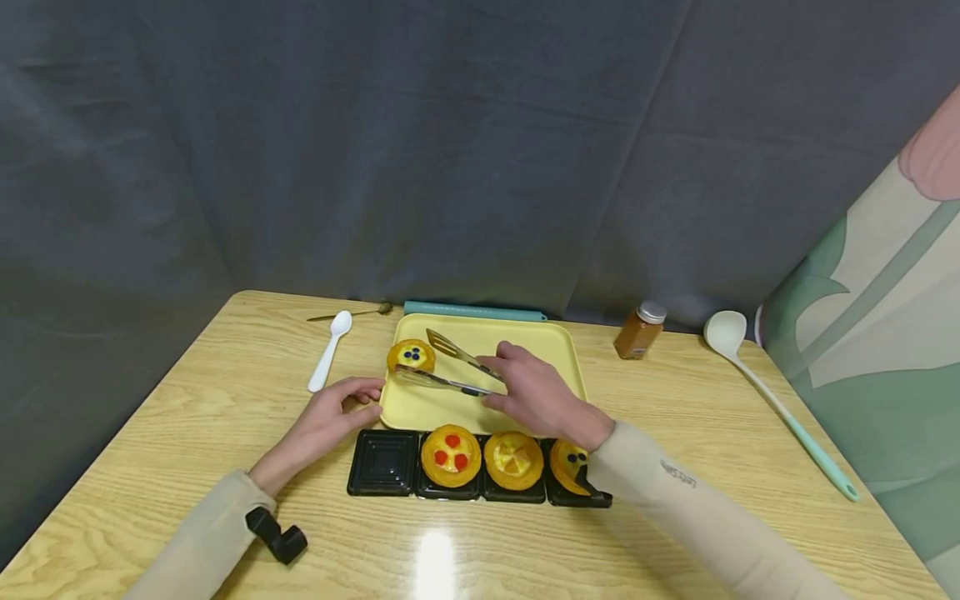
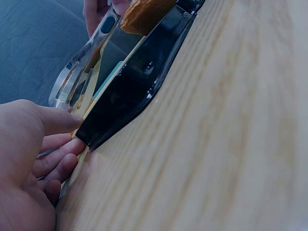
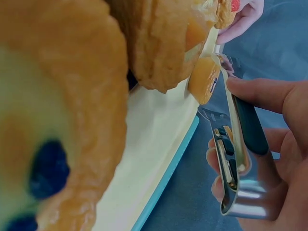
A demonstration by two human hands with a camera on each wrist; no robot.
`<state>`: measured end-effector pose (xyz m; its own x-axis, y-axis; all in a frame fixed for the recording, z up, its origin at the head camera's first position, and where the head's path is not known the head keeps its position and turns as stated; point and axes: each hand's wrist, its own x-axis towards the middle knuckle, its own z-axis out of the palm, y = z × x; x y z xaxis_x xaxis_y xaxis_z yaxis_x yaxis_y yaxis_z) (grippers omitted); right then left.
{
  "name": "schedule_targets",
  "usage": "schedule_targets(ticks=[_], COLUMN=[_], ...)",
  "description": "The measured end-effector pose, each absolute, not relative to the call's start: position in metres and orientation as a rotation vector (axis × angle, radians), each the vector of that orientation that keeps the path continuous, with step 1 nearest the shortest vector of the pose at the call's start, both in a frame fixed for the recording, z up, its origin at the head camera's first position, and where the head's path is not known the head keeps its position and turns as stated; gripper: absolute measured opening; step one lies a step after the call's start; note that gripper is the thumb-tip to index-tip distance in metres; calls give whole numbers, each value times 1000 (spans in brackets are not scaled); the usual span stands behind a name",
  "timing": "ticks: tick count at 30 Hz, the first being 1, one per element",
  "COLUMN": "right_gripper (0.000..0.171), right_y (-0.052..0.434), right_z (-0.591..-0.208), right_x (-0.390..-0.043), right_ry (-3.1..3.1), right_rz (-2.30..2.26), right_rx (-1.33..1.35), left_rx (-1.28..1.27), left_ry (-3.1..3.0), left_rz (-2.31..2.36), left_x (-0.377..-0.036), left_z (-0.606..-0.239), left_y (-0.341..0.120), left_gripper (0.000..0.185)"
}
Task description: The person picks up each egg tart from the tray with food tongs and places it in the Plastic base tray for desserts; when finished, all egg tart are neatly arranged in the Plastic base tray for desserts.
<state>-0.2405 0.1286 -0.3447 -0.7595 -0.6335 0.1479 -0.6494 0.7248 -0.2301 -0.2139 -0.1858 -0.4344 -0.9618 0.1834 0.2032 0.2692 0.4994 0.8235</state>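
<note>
My right hand [image 1: 536, 387] grips metal tongs [image 1: 450, 383] with dark grips over the yellow tray [image 1: 480, 408]. Their spread arms reach left, with tips on either side of an egg tart [image 1: 411, 356] topped with blueberries at the tray's left end. At the tray's left rim rests my left hand [image 1: 326, 423], thumb and fingertips touching the edge, fingers loosely bent. Along the tray's near side lies a black sectioned container [image 1: 384, 463] with its leftmost section bare. It bears a strawberry tart [image 1: 451, 456], a tart with orange fruit [image 1: 513, 460] and a blueberry tart [image 1: 567, 468], partly behind my right sleeve.
Left of the tray lies a white spoon [image 1: 330, 350]; a thin dark stem [image 1: 345, 315] is behind it. A teal bar [image 1: 474, 312] runs behind the tray. A capped jar [image 1: 639, 331] and a long-handled ladle [image 1: 776, 404] are to the right. A dark curtain [image 1: 420, 158] hangs behind the table.
</note>
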Motion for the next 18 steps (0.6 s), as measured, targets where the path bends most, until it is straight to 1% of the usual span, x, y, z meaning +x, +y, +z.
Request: schedule_targets(ticks=[18], right_gripper=[50], right_y=[122], right_z=[-351], right_x=[-244], right_ry=[-2880], right_rz=[396], right_rx=[1101], left_rx=[-426], left_ry=[-2618], left_rz=[-1474], left_x=[-214], left_z=[-436], left_y=[-186], left_gripper=[39])
